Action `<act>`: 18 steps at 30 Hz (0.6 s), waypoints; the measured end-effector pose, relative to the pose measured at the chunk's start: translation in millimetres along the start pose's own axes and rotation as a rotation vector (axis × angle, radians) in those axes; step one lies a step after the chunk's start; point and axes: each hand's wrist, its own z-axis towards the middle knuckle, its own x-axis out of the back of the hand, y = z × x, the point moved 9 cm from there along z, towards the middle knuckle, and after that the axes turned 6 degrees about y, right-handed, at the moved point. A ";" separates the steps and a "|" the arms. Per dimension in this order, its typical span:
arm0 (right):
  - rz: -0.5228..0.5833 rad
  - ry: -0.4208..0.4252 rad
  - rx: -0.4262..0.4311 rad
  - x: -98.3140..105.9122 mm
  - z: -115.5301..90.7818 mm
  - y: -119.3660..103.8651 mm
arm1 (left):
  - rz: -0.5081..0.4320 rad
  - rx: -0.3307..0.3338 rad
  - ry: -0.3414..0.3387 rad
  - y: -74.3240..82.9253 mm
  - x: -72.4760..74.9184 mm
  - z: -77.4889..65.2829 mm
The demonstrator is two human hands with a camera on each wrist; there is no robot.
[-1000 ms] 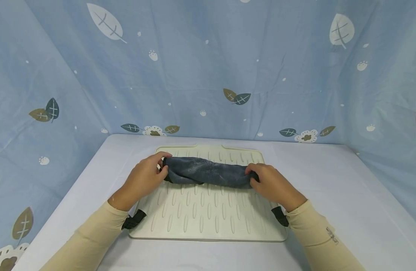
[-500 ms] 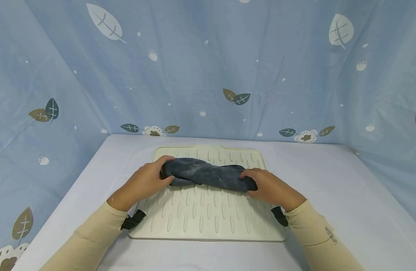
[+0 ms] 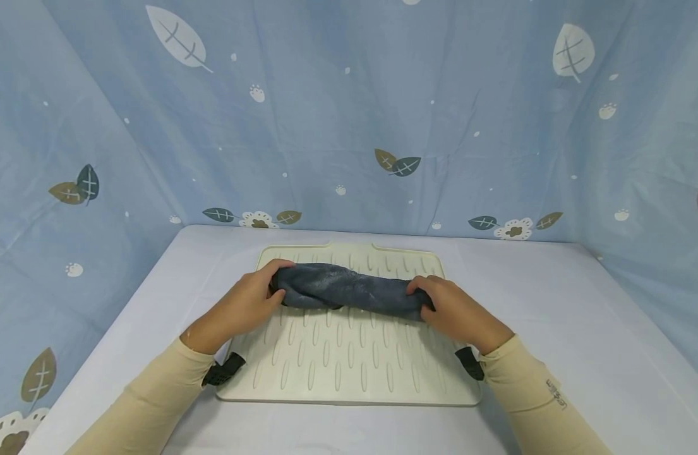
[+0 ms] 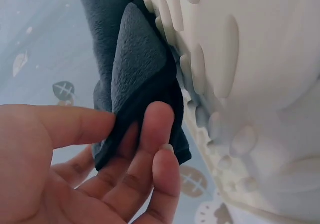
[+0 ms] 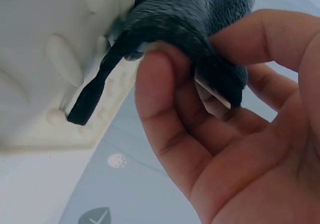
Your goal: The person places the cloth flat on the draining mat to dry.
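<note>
The rolled cloth (image 3: 349, 291) runs left to right; its right end sits slightly nearer. Fingers of the left hand (image 3: 245, 304) and right hand (image 3: 455, 309) clamp opposite ends.

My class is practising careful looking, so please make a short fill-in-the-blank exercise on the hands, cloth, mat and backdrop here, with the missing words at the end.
1. Counting the left hand and the right hand, ____ hands grip the dark cloth.
2. In the head view, the cloth's lower end is in the ____ hand.
3. More cream mat shows on the cloth's near side than its ____ side.
4. The backdrop's main colour is ____.

Missing words: two; right; far; blue.
</note>
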 end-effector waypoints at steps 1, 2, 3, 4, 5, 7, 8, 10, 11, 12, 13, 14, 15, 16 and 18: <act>0.001 0.012 0.005 1.5 0.2 -0.5 | -0.003 -0.001 0.004 0.1 0.6 0.2; 0.003 0.025 0.007 3.1 0.4 -0.8 | -0.005 -0.004 0.010 0.6 1.4 0.5; 0.007 0.036 0.011 4.7 0.5 -1.3 | -0.010 -0.006 0.014 0.9 2.0 0.6; 0.009 0.047 0.012 6.3 0.6 -1.7 | -0.013 -0.002 0.014 0.2 2.3 0.8; 0.013 0.058 0.015 7.9 0.7 -1.9 | -0.020 0.002 0.016 0.1 2.8 0.8; 0.018 0.073 0.015 10.1 0.8 -1.7 | -0.030 0.016 0.018 -1.0 3.5 1.2; 0.023 0.077 0.010 11.0 0.8 -1.1 | -0.032 0.019 0.024 -1.4 4.1 1.4; 0.034 0.078 0.006 11.9 1.0 -0.7 | -0.036 0.026 0.033 -2.3 5.2 1.8; 0.040 0.075 0.002 11.9 1.0 -0.1 | -0.038 0.023 0.041 -2.1 6.0 1.9; 0.044 0.072 -0.003 11.7 1.0 0.5 | -0.037 0.020 0.051 -2.0 6.9 2.1; 0.046 0.068 -0.008 11.5 1.0 1.3 | -0.038 0.016 0.062 -2.0 7.9 2.2; 0.050 0.066 -0.010 11.4 1.1 1.4 | -0.038 0.014 0.074 -2.2 8.9 2.4; 0.053 0.065 -0.013 11.4 1.1 1.7 | -0.043 0.013 0.085 -2.3 9.9 2.4; 0.053 0.064 -0.017 11.4 1.0 2.3 | -0.049 0.017 0.093 -2.9 10.7 2.4; 0.050 0.068 -0.019 11.6 0.9 2.8 | -0.060 0.019 0.114 -3.3 12.6 2.3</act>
